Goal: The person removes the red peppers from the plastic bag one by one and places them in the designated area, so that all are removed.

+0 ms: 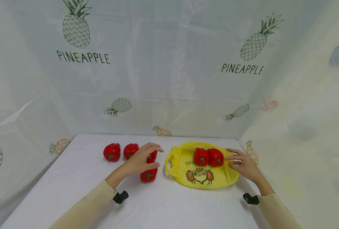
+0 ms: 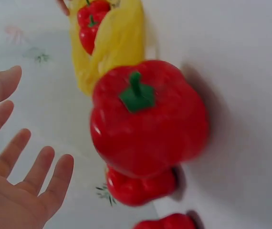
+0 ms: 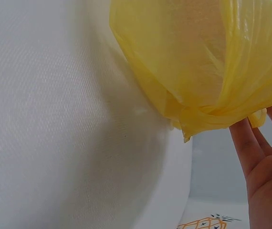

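My left hand (image 1: 139,161) hovers over the red bell peppers on the left, fingers spread and holding nothing. The nearest bell pepper (image 1: 148,175) lies just below the thumb; in the left wrist view that pepper (image 2: 148,126) stands apart from the fingers. Part of another pepper (image 1: 152,155) shows between thumb and fingers. A yellow plastic bag (image 1: 183,175) with a printed cartoon lies to the right, two red peppers (image 1: 201,156) on or in it. At the bag's right edge, my right hand (image 1: 246,167) touches the plastic with extended fingers, partly hidden behind it in the right wrist view.
Two more red peppers, a left one (image 1: 112,152) and one partly behind my left hand (image 1: 130,149), sit toward the back of the white table (image 1: 163,206). A pineapple-printed curtain (image 1: 163,73) hangs behind and along the sides.
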A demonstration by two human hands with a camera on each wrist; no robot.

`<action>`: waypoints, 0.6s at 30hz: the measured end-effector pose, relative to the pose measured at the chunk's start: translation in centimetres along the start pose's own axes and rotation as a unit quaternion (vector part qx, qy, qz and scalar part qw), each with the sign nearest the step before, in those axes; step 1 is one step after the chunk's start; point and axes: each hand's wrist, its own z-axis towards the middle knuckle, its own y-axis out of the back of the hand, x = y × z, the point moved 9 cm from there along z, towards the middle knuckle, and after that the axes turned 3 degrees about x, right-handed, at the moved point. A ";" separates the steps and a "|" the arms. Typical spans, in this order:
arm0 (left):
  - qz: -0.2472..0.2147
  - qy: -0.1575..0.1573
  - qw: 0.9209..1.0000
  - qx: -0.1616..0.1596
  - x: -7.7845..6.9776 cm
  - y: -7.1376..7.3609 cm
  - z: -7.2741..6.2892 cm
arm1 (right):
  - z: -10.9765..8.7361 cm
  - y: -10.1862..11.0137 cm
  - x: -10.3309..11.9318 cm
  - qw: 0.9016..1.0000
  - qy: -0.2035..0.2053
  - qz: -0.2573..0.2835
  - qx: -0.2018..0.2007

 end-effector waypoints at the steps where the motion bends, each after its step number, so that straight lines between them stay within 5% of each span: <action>1: 0.001 -0.003 1.000 0.002 -0.4 -0.2 0.4 | 0.0 0.0 -0.1 1.000 -0.001 0.000 0.000; 11: -0.036 -0.037 0.998 0.034 -4.4 -3.6 4.4 | 0.0 0.1 -0.1 1.000 -0.011 0.016 0.006; 18: -0.023 -0.060 0.997 0.044 -6.2 -5.9 7.1 | -0.1 0.2 -0.3 1.000 -0.010 0.019 0.005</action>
